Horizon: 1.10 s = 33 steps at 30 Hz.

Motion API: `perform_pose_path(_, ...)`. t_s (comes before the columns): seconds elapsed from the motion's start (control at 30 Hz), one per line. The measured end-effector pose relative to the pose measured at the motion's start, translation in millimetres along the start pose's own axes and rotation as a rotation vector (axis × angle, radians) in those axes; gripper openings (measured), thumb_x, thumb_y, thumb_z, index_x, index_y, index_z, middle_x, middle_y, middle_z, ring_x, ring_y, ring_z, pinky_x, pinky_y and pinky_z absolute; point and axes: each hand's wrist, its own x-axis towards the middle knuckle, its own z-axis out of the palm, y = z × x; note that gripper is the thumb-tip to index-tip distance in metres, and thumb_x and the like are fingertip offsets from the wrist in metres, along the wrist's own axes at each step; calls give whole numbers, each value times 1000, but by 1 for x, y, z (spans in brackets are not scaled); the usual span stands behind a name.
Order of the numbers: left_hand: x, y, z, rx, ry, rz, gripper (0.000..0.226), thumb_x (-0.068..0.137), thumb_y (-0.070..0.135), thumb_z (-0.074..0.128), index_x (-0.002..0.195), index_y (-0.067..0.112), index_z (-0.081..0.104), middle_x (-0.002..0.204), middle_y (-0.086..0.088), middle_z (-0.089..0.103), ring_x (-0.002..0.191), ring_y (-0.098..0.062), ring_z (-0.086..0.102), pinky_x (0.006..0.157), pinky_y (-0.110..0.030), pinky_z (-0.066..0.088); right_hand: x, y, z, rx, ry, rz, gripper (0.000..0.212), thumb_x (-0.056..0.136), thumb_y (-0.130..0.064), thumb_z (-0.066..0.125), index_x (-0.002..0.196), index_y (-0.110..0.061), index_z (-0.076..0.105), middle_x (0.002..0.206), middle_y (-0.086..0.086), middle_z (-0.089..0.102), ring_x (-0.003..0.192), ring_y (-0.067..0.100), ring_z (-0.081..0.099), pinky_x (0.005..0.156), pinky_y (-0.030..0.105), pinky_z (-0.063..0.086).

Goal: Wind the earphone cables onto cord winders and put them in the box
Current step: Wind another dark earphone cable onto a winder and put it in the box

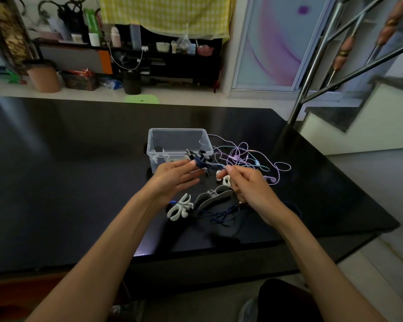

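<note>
Two bare hands are raised over a glossy black table (56, 182), just in front of a clear plastic box (179, 145). On the left, the left hand (175, 175) is held palm-up; a dark navy cord winder (203, 160) partly wrapped with dark blue earphone cable (223, 214) is pinched between its thumb and fingertips, the other fingers being loosely extended. The winder is held in the air right beside the near wall of the box, not inside it. Something small is seen inside the box, but what it is cannot be told. Below the left hand, a white curly-armed cord winder (180, 208) is laid on the table, with a grey flat cord winder (213, 196) just beside it to the right. Loose loops of the dark blue cable are spread on the table under the right wrist. A strand of that cable is pinched by the right hand (247, 184) between thumb and forefinger, the remaining fingers being curled in. Another white cord winder (223, 178) is partly hidden behind the right hand. Further right, a tangle of pale purple and teal earphone cables (249, 156) is lying on the table beside the box.
</note>
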Motion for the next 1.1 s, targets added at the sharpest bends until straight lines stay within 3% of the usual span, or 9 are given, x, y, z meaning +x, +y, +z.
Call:
perform_pose_path(0.2, -1, -18, 13, 148, 124, 191, 9, 93, 7, 56, 85, 8, 62, 78, -5, 71, 69, -10, 69, 73, -22, 58, -6, -3, 11, -226, -69, -95, 26, 100, -22, 43, 104, -16, 69, 44, -13, 42, 43, 2, 38, 48, 13, 30)
perform_pose_path(0.27, 0, -27, 15, 284, 178, 273, 9, 91, 13, 60, 84, 10, 63, 82, -8, 70, 73, -15, 69, 79, -36, 58, -10, -3, 17, -459, -116, -160, 25, 99, -21, 45, 106, -12, 67, 61, -15, 61, 59, -3, 54, 60, 13, 41)
perform_pose_path(0.33, 1, -30, 14, 412, 183, 309, 9, 90, 17, 62, 81, 17, 64, 83, -6, 71, 79, -19, 70, 81, -41, 57, -13, 0, 19, -619, -144, -194, 24, 98, -27, 45, 107, -16, 65, 86, -5, 69, 78, 8, 62, 76, 32, 49)
perform_pose_path(0.4, 0, -26, 14, 413, 85, 254, 12, 91, 12, 59, 80, 15, 62, 83, -7, 70, 77, -18, 69, 78, -34, 58, -12, -1, 12, -641, -118, -191, 23, 97, -31, 46, 105, -20, 65, 88, -4, 68, 81, 14, 61, 76, 36, 49)
perform_pose_path(0.5, -5, -16, 16, 458, -137, 72, 8, 93, 11, 56, 98, 7, 61, 90, -9, 66, 76, -12, 64, 67, -16, 54, -11, -1, -7, -654, -8, -223, 21, 94, -36, 52, 99, -25, 69, 78, -11, 65, 71, 6, 58, 69, 28, 46)
perform_pose_path(0.63, -11, -8, 14, 527, -295, -105, 26, 91, 16, 59, 115, 9, 60, 100, -8, 67, 74, -6, 68, 63, -15, 54, -15, 4, -34, -611, 130, -268, 16, 79, -45, 68, 85, -31, 73, 61, -10, 62, 53, 3, 49, 58, 21, 40)
perform_pose_path(0.87, -16, 1, 12, 731, -484, -207, 28, 92, 22, 56, 119, 20, 64, 115, -13, 67, 81, -6, 63, 55, -12, 42, -16, 4, -35, -511, -10, -257, 19, 73, -42, 71, 91, -38, 74, 74, -30, 65, 77, -11, 62, 70, 14, 45)
perform_pose_path(1.0, -19, 4, 4, 818, -568, -220, 22, 91, 23, 58, 110, 30, 66, 105, -9, 69, 82, -9, 57, 61, -19, 36, -15, 4, -33, -527, -168, -168, 30, 69, -57, 64, 94, -43, 72, 88, -24, 71, 86, -9, 64, 81, 27, 54)
perform_pose_path(1.1, -17, 2, 1, 878, -574, -217, 26, 91, 24, 59, 116, 29, 65, 105, -4, 69, 76, 0, 59, 64, -21, 36, -14, 8, -33, -568, -243, -121, 22, 74, -47, 69, 89, -31, 73, 78, -15, 69, 74, -7, 62, 75, 26, 53)
